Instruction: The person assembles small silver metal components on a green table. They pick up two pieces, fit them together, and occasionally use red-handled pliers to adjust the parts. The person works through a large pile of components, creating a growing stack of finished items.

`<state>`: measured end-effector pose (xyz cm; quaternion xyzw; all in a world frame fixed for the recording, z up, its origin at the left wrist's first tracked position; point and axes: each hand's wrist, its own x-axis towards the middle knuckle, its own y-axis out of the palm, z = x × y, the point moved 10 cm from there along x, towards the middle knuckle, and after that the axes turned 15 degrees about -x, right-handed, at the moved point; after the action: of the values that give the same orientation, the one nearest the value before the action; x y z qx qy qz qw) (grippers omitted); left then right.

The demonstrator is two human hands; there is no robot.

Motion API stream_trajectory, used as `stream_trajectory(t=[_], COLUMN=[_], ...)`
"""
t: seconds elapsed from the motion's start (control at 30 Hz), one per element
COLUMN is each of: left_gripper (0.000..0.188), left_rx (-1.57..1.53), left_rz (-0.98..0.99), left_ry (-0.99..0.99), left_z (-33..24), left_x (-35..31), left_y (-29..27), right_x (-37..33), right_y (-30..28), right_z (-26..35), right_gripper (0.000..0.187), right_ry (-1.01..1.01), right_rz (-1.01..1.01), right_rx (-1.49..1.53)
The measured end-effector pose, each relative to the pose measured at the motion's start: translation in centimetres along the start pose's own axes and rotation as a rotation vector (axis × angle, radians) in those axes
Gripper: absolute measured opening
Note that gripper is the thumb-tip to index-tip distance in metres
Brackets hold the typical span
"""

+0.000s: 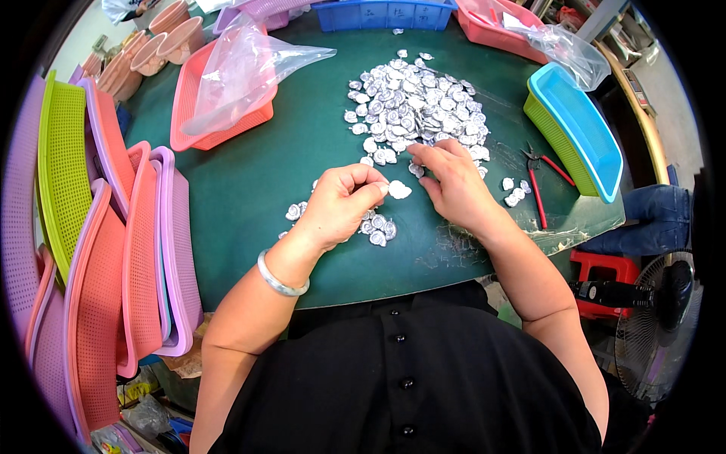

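Note:
A small whitish metal piece with a wavy edge [399, 190] is pinched between the thumb and forefinger of my left hand [344, 202]. My right hand [458, 188] is at the near edge of a heap of small silver pieces [420, 106], its thumb and fingers apart. A single silver piece [415, 170] lies by its fingertips; whether they touch it I cannot tell. Beneath and beside my left hand is a smaller group of silver pieces [378, 229], partly hidden by the hand. Several more pieces [516, 197] lie to the right of my right wrist.
Red-handled pliers [538, 189] rest at the right, beside a blue and green basket [578, 125]. A pink basket [181, 102] with a clear plastic bag [253, 72] stands at the far left of the green table [302, 144]. Stacked colored baskets [98, 303] crowd the left side. A fan [658, 333] stands lower right.

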<state>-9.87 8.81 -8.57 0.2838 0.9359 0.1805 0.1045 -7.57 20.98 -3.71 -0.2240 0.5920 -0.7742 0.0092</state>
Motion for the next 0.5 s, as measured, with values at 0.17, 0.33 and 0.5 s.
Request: stream_trajectory(t=[0.17, 0.33, 0.5], left_gripper=[0.009, 0.008, 0.008], left_rx=[-0.062, -0.113, -0.145], left_rz=[-0.012, -0.003, -0.003], left_ry=[-0.039, -0.063, -0.078], left_z=[0.36, 0.52, 0.69], left_x=[0.01, 0.04, 0.06], left_y=[-0.12, -0.08, -0.08], right_x=[-0.09, -0.13, -0.14], right_y=[0.09, 0.25, -0.01], right_z=[-0.05, -0.15, -0.07], right_gripper=[0.042, 0.041, 0.040], right_ry=[-0.006, -0.010, -0.013], right_rz=[-0.018, -0.007, -0.028], right_rx=[0.010, 0.023, 0.032])
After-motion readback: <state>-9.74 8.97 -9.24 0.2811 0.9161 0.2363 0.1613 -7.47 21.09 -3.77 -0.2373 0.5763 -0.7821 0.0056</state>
